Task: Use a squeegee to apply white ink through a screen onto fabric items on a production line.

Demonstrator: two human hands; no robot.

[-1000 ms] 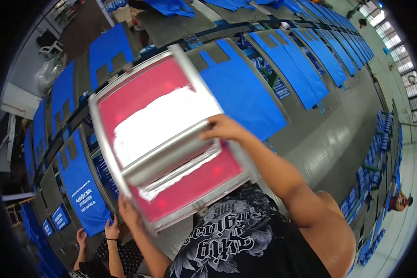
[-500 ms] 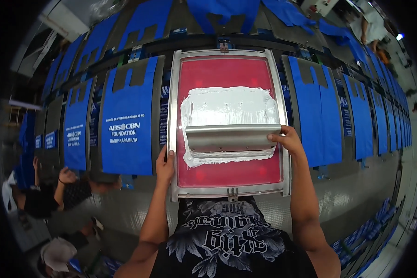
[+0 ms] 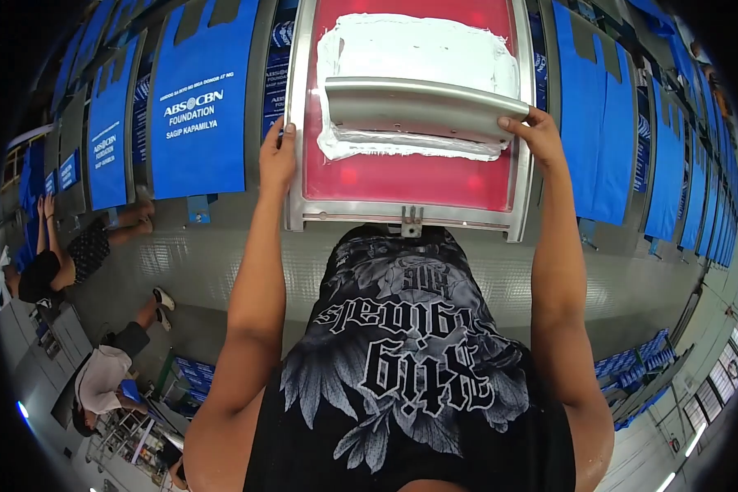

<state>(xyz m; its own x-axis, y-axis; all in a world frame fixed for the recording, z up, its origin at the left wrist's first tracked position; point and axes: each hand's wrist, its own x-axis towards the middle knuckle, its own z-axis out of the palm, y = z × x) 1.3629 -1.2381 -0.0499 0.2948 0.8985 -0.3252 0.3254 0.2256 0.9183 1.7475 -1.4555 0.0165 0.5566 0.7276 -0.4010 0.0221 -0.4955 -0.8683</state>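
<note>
A screen-printing frame [image 3: 298,176] with silver metal rails and a red mesh [image 3: 385,182] lies in front of me. Thick white ink [image 3: 422,49] covers a rough rectangle of the mesh. Across the ink's near part rests a wide metal squeegee [image 3: 410,107], tilted, its lower edge in the ink. My right hand [image 3: 539,141] is closed on the squeegee's right end, thumb on the near face. At the frame's left rail, my left hand [image 3: 279,156] grips the side, thumb up against the metal and the other fingers partly hidden.
Blue bags lie flat on dark boards in rows; a printed blue bag [image 3: 197,107] is left of the frame, a plain blue bag [image 3: 594,123] right. A metal bracket [image 3: 412,221] sits on the frame's near rail. Co-workers [image 3: 107,377] are at the lower left.
The view has tilted downward, so the frame and bags appear higher and more of my torso shows. Both hands keep their holds, and the squeegee stays at the near part of the ink.
</note>
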